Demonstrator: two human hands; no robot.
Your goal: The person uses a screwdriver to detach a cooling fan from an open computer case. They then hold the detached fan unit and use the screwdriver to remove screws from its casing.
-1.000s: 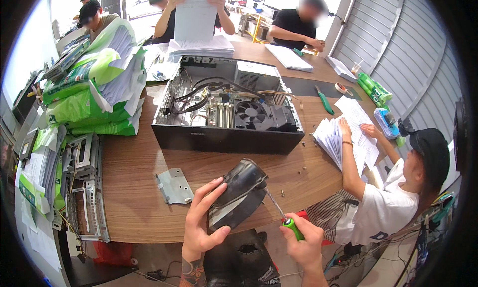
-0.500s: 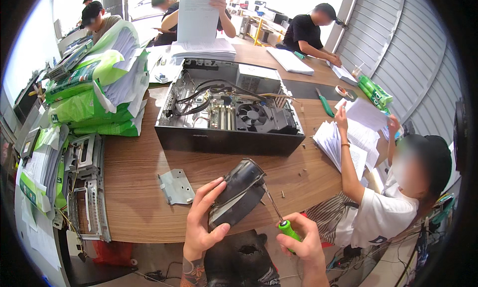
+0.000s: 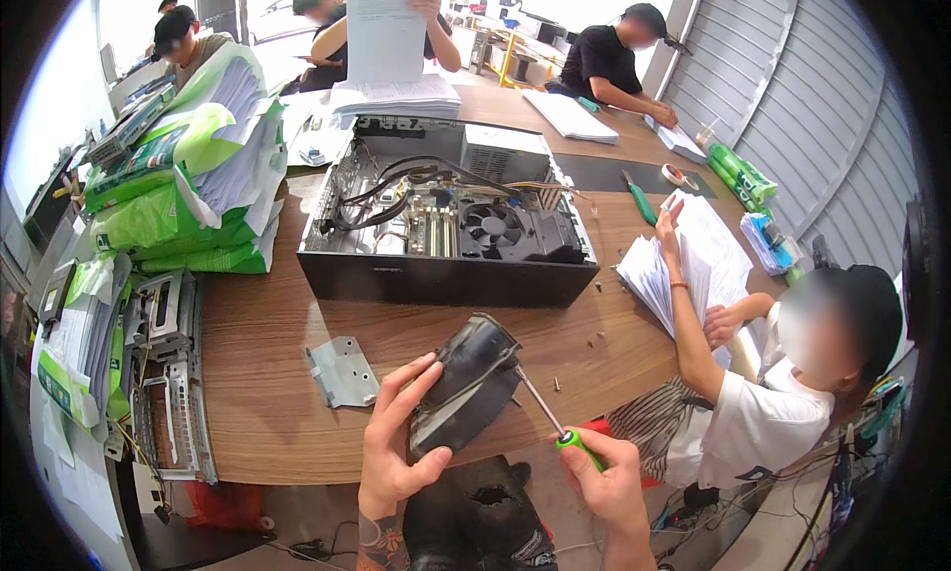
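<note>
Computer case (image 3: 436,279), black and open-topped with a fan and cables inside, lies on a brown wood-grain bench (image 3: 267,422). On its near side, apart from its front wall, a curved black part (image 3: 466,388) is held up at a tilt toward the bench's near edge; how high it is held cannot be told.

The left hand (image 3: 401,442) grips this part, its fingers along the left side and its thumb bent onto the lower side. The right hand (image 3: 606,477), farther from the case, has fingers and thumb closed around the green handle of a screwdriver (image 3: 553,418). The shaft slants up toward the case, and its tip meets the part's right edge; whether it sits in a screw is too small to tell.

Bare wood grain runs as a band between the case's front wall and the bench's near edge. A flat grey bracket (image 3: 344,372) lies in front of the case's left half, and a few screws (image 3: 557,384) in front of its right half. Metal frames (image 3: 176,373) and green-wrapped paper bundles (image 3: 188,195) border the room left of the case; a co-worker's papers (image 3: 708,264) border it on the right.
</note>
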